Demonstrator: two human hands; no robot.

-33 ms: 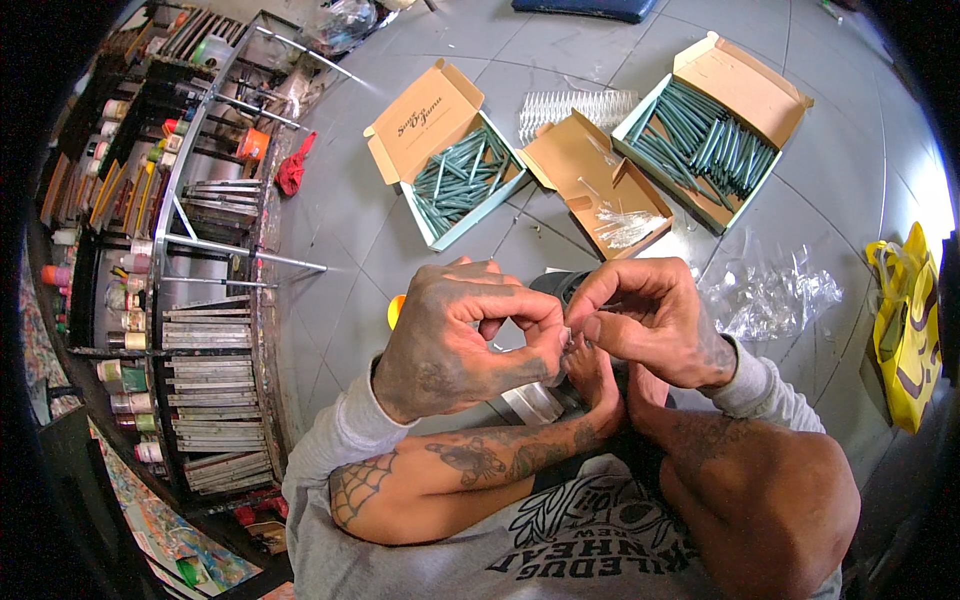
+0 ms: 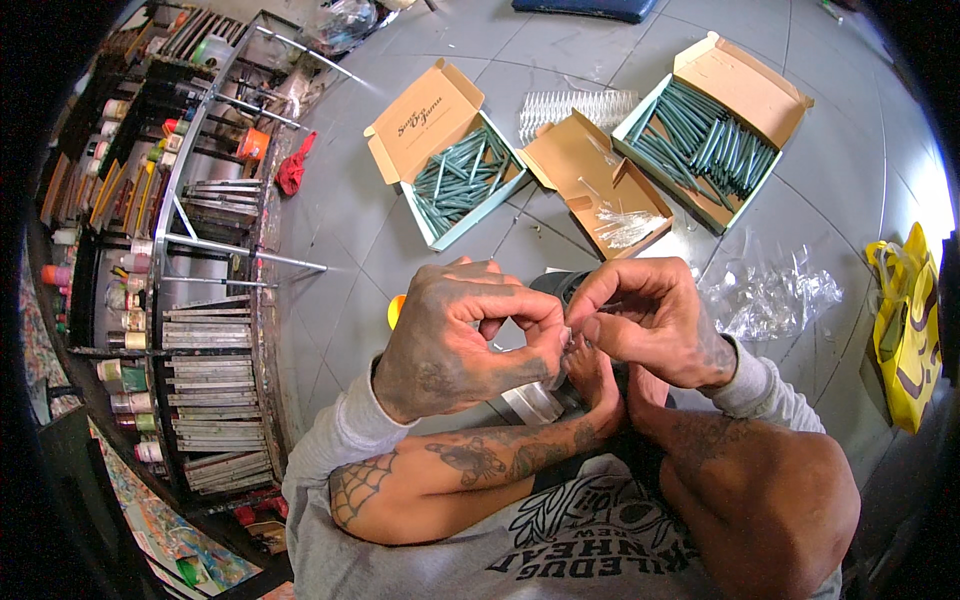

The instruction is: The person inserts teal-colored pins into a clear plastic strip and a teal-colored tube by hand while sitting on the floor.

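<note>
Above my bare feet, both hands meet with their fingertips pinched together. My left hand (image 2: 470, 340) is closed, thumb and forefinger forming a ring. Bent fingers and thumb close my right hand (image 2: 650, 320) right beside it. A tiny pale bit shows where the fingertips meet, too small to name. Beyond the hands, an open box (image 2: 437, 232) holds a loose heap of dark green sticks (image 2: 460, 180). Another open box (image 2: 727, 218) at the right holds more green sticks (image 2: 735, 155). Between them, a brown cardboard box (image 2: 590, 215) contains thin clear pieces (image 2: 628, 226).
Crumpled clear plastic (image 2: 775, 295) lies right of my hands, with a yellow bag (image 2: 905, 330) farther right. A ridged clear plastic tray (image 2: 570, 112) sits behind the boxes. Along the left stands a shelf of jars and stacked frames (image 2: 215, 390), its metal bars (image 2: 250, 255) jutting out.
</note>
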